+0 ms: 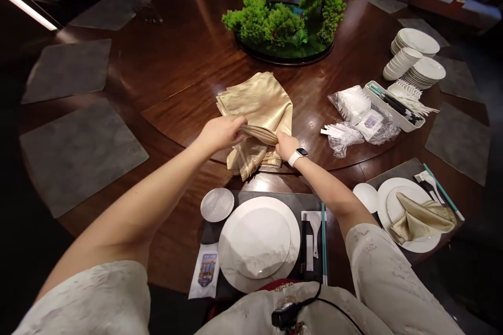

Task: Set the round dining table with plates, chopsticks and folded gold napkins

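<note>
A gold cloth napkin (261,133) is stretched between my two hands, its middle gathered into a folded band. My left hand (226,132) pinches the left end of that band, fingers closed. At the right end, my right hand (286,146), with a watch at the wrist, grips the cloth with closed fingers. More gold cloth (259,91) spreads out beyond my hands; where one layer stops and another starts is hard to make out. Below my hands lies a place setting with stacked white plates (259,243), a small white bowl (217,204) and a white spoon (315,230).
A miniature tree centrepiece (288,15) stands on the round wooden table (168,63). To the right are plate stacks (416,42), a chopstick tray (414,124) and plastic-wrapped items (346,138). Another setting bears a folded gold napkin (422,217). Grey placemats (78,152) line the edge.
</note>
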{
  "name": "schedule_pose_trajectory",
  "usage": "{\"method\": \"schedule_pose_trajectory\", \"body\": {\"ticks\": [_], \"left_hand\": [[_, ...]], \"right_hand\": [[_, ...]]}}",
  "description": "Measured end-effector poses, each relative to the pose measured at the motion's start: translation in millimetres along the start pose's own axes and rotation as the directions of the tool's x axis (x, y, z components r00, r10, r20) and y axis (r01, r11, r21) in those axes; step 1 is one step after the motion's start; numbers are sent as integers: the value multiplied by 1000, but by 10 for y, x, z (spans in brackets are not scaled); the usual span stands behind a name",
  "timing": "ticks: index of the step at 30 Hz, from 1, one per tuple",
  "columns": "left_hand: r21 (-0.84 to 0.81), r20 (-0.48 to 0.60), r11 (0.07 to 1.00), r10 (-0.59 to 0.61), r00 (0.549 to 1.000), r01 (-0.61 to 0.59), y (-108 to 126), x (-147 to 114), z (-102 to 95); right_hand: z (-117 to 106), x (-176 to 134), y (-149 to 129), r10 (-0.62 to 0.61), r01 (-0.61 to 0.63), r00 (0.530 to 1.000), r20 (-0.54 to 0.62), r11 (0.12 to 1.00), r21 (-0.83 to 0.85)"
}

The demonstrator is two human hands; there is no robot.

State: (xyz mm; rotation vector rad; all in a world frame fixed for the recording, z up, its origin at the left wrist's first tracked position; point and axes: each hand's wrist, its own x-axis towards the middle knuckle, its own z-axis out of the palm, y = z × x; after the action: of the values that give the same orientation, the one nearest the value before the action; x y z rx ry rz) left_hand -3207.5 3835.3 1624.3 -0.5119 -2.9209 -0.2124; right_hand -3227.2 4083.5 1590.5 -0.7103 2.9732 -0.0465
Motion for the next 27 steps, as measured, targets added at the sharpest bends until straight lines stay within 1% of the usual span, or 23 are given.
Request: {"method": "schedule_pose_trajectory", "body": {"ticks": [2, 3, 5, 6, 7, 8, 9, 10, 12, 15, 17, 18, 20, 21, 23, 24, 25, 26, 27], "left_hand": [[-117, -12, 989, 93, 996, -94, -28, 124, -224], [-173, -16, 976, 129, 991, -130, -32, 193, -321], [-276, 3, 948, 166, 986, -159, -12, 352, -446], [-327, 28, 933, 168, 985, -150, 17, 444, -458], [-379, 63, 916, 166, 984, -130, 59, 545, -427], [-429, 103, 897, 167, 981, -108, 114, 655, -351], [-473, 141, 876, 174, 975, -88, 184, 773, -228], [-510, 175, 857, 188, 966, -74, 267, 896, -66], [-556, 223, 829, 221, 950, -62, 474, 1148, 341], [-566, 253, 823, 236, 938, -54, 863, 1488, 971], [-548, 245, 834, 229, 942, -60, 1143, 1652, 1281], [-539, 238, 840, 229, 944, -68, 1282, 1705, 1389], [-521, 200, 850, 215, 956, -82, 1543, 1739, 1518], [-509, 153, 856, 193, 969, -90, 1663, 1716, 1547], [-476, -1, 873, 124, 992, -110, 1873, 1596, 1570], [-456, -84, 879, 111, 990, -138, 1958, 1506, 1576], [-439, -146, 880, 132, 980, -184, 2027, 1405, 1586], [-427, -173, 871, 188, 967, -245, 2078, 1301, 1603], [-422, -165, 851, 265, 950, -311, 2109, 1201, 1630]], "right_hand": [[-143, -141, 127, 51, -50, 998, -31, 997, 56], [-196, -231, 203, 59, -56, 998, -31, 994, 96], [-235, -448, 357, 14, -8, 1000, -26, 976, 216], [-214, -570, 428, -30, 41, 999, -40, 956, 291], [-166, -693, 491, -80, 99, 995, -67, 926, 365], [-93, -814, 545, -124, 156, 987, -102, 889, 431], [-1, -926, 593, -154, 199, 979, -130, 852, 485], [104, -1026, 637, -167, 221, 975, -148, 822, 525], [327, -1178, 733, -153, 198, 980, -126, 792, 578], [613, -1294, 933, -59, 44, 998, 6, 798, 601], [747, -1329, 1098, 38, -84, 995, 91, 813, 576], [798, -1342, 1181, 92, -146, 988, 124, 816, 559], [878, -1365, 1331, 178, -241, 970, 166, 805, 543], [910, -1374, 1394, 203, -271, 962, 182, 788, 552], [961, -1383, 1490, 218, -292, 956, 195, 740, 605], [982, -1382, 1525, 214, -288, 958, 192, 713, 639], [1000, -1376, 1553, 210, -277, 961, 182, 687, 671], [1015, -1367, 1574, 205, -265, 964, 170, 663, 700], [1027, -1356, 1591, 201, -251, 967, 158, 640, 726]]}}
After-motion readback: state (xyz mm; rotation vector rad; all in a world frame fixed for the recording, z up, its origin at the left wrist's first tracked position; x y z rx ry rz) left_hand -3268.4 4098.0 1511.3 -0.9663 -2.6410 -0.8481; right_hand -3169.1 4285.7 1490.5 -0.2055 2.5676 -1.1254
